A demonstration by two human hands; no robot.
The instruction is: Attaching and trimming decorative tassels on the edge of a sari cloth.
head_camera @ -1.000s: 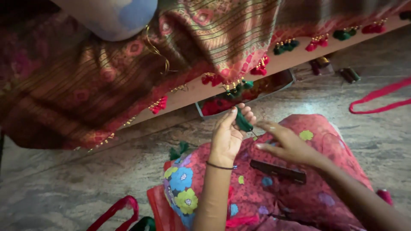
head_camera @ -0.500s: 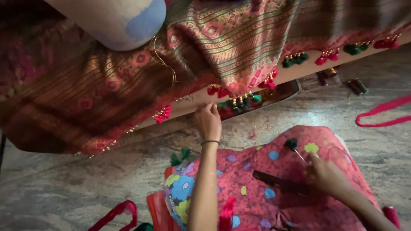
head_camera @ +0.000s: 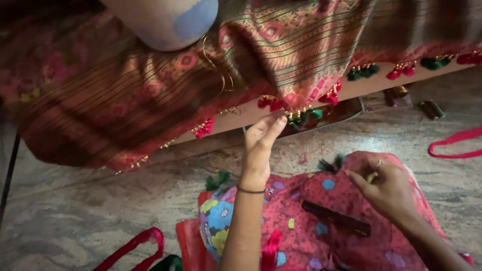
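Since a moment ago, the left hand [head_camera: 261,145] has stayed raised at the cloth [head_camera: 150,95] edge, fingers pressed together and touching the green tassel [head_camera: 304,118] at twelve o'clock, seemingly to steady it. At four o'clock from it, over the lap, the right hand [head_camera: 386,188] has drawn back, fingers pinching a thin stick [head_camera: 371,176] tipped with a dark tuft [head_camera: 329,164]. A comb [head_camera: 336,219] lies just beside.

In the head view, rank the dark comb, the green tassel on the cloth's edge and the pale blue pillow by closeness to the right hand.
From the right hand:
1. dark comb, just beside it on the lap.
2. green tassel, above at the cloth's edge.
3. pale blue pillow, far top left.
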